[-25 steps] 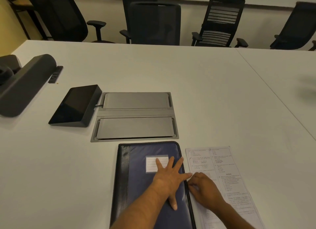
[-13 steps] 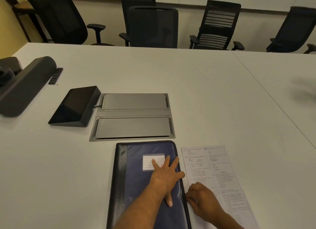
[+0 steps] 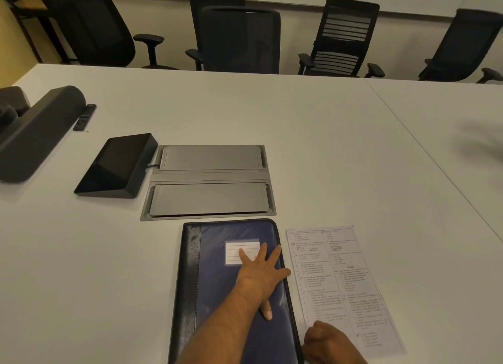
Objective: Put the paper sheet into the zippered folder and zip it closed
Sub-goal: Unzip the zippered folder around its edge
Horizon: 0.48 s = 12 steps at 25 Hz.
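A dark blue zippered folder [image 3: 215, 290] with a black spine and a white label lies closed on the white table in front of me. My left hand [image 3: 258, 274] presses flat on its cover with the fingers spread. A printed paper sheet [image 3: 334, 276] lies flat on the table just right of the folder. My right hand [image 3: 329, 342] sits at the folder's right edge near the bottom of the view, fingers curled as if pinching the zipper pull. The pull itself is hidden under the hand.
A grey flip-lid cable box [image 3: 209, 181] is set into the table just beyond the folder. A black touch console [image 3: 117, 165], a long dark speaker bar [image 3: 35, 129] and a remote [image 3: 84, 117] lie to the left. Office chairs [image 3: 239, 40] line the far edge.
My right hand has slid toward me along the folder's right edge, from beside my left hand's fingers down to the lower corner. My left hand has stayed flat on the cover.
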{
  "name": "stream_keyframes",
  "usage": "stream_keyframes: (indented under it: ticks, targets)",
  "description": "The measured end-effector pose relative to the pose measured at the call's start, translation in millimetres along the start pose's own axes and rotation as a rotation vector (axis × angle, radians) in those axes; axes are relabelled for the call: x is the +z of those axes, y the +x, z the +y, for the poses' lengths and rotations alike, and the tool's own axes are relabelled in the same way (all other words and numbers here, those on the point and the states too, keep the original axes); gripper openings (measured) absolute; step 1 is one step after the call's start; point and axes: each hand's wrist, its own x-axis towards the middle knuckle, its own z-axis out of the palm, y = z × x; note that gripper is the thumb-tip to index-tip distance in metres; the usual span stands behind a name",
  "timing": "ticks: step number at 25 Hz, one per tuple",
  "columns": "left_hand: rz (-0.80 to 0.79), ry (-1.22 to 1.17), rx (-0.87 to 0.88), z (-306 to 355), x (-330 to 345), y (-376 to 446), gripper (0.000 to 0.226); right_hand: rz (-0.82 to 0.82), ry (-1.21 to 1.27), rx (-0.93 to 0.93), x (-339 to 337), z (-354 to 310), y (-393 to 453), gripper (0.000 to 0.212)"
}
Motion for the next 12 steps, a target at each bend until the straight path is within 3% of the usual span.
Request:
stream_keyframes:
  ticks: [1,2,3,4,5,6,7,8,10,11,12]
  targets:
    - [0.002,0.003,-0.002,0.5,0.0,-0.5,0.118,0.026,0.088,-0.358,-5.4,-12.9,9.1,0.014]
    - [0.005,0.006,-0.004,1.0,0.0,-0.9,0.118,0.255,0.085,-0.628,-11.1,-15.3,19.6,0.027]
    - [0.008,0.009,-0.005,1.3,0.4,-1.5,0.117,0.309,0.544,-0.563,-9.9,-25.0,22.6,0.041]
    - [0.01,0.01,-0.004,1.4,1.2,-2.3,0.117,0.237,0.855,-0.392,-9.8,-32.6,22.4,0.056]
    - [0.014,0.009,0.0,1.6,2.2,-3.4,0.116,0.21,0.918,-0.111,-8.0,-33.6,26.0,0.067]
    - [0.021,0.007,0.01,1.4,2.9,-4.7,0.114,0.203,0.718,0.109,-7.5,-26.6,26.9,0.06]
    - [0.028,0.007,0.026,1.2,3.5,-6.4,0.111,0.066,0.399,0.244,-6.4,-10.4,25.9,0.039]
    - [0.037,0.007,0.046,1.0,3.8,-8.4,0.108,-0.077,0.346,0.306,2.3,1.8,18.3,0.023]
    - [0.048,-0.006,0.079,1.1,4.3,-14.2,0.103,-0.171,-0.197,0.244,2.4,11.2,1.0,0.028]
    - [0.043,-0.02,0.088,2.3,4.8,-17.6,0.103,-0.382,-0.44,0.211,1.6,1.1,0.1,0.019]
    - [0.029,-0.029,0.095,4.6,5.8,-21.2,0.104,-0.344,-0.504,0.246,2.8,-7.9,4.5,0.017]
